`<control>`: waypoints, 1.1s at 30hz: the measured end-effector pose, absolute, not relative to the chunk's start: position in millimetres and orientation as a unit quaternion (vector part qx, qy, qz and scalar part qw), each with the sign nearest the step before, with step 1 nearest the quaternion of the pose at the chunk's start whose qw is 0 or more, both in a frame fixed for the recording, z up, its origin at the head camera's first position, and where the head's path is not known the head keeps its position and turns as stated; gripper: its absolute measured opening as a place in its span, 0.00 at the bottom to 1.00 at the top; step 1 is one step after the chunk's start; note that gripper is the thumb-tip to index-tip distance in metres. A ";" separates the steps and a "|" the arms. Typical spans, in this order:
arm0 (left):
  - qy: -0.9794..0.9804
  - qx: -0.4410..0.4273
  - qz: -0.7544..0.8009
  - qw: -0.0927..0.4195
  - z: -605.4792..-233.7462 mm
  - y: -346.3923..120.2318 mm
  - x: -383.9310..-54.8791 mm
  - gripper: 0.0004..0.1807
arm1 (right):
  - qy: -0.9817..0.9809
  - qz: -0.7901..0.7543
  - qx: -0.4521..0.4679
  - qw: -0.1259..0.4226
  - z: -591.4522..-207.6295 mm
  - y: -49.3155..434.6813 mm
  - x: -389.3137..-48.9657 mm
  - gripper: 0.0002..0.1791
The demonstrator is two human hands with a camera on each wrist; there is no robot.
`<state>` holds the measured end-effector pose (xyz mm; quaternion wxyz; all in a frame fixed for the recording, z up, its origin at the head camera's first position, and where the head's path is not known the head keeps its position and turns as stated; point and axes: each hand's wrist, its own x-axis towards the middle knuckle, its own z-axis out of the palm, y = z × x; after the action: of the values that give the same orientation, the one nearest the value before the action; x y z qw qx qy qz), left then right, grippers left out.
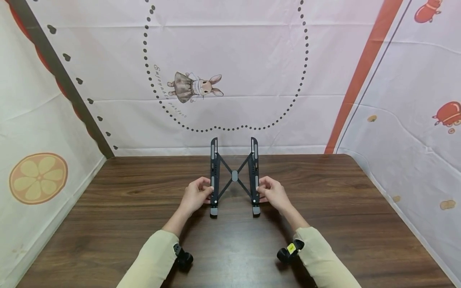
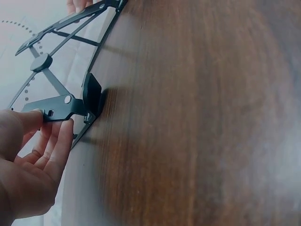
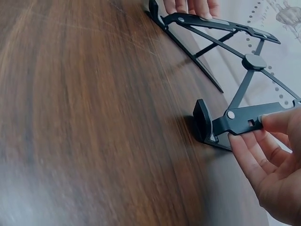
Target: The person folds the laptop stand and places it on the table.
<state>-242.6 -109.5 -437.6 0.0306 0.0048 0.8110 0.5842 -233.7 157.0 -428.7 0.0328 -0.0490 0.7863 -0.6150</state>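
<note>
A black folding laptop stand [image 1: 235, 176] stands unfolded on the table, its two side arms joined by crossed bars with a grey oval hub. My left hand [image 1: 195, 195] pinches the left arm near its front end, thumb on top and fingers beneath. On the opposite side my right hand [image 1: 274, 194] pinches the right arm in the same way. Both wrist views show the upturned front lip [image 2: 91, 94] of the stand and the slanted arm [image 3: 254, 117] above its base bar.
The brown wood-grain table [image 1: 144, 224] spreads around the stand. Behind it hangs a pale printed cloth [image 1: 252, 60] with a rabbit figure, and similar cloth borders the left and right sides. Each wrist carries a small black camera [image 1: 184, 260].
</note>
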 end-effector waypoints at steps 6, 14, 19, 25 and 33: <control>0.808 0.007 0.588 0.028 -438.1 -106.5 -242.2 0.11 | 0.792 -0.609 -0.032 0.040 -430.3 150.7 -236.1 0.11; 0.809 0.006 0.587 0.031 -437.9 -102.2 -240.5 0.10 | 0.791 -0.610 -0.024 0.043 -430.1 144.9 -235.9 0.10; 0.807 0.016 0.589 0.031 -437.9 -100.0 -240.6 0.10 | 0.794 -0.606 -0.025 0.039 -430.5 141.5 -236.0 0.09; 0.807 0.019 0.589 0.033 -438.1 -97.3 -240.7 0.10 | 0.796 -0.603 -0.032 0.042 -430.4 137.0 -235.2 0.09; 0.811 0.024 0.584 0.029 -438.7 -95.3 -241.4 0.08 | 0.795 -0.604 -0.030 0.043 -429.4 133.3 -235.4 0.09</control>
<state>-241.4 -95.3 -438.7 0.0289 0.0245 0.8108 0.5841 -235.4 133.3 -429.4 0.0428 -0.0303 0.7955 -0.6037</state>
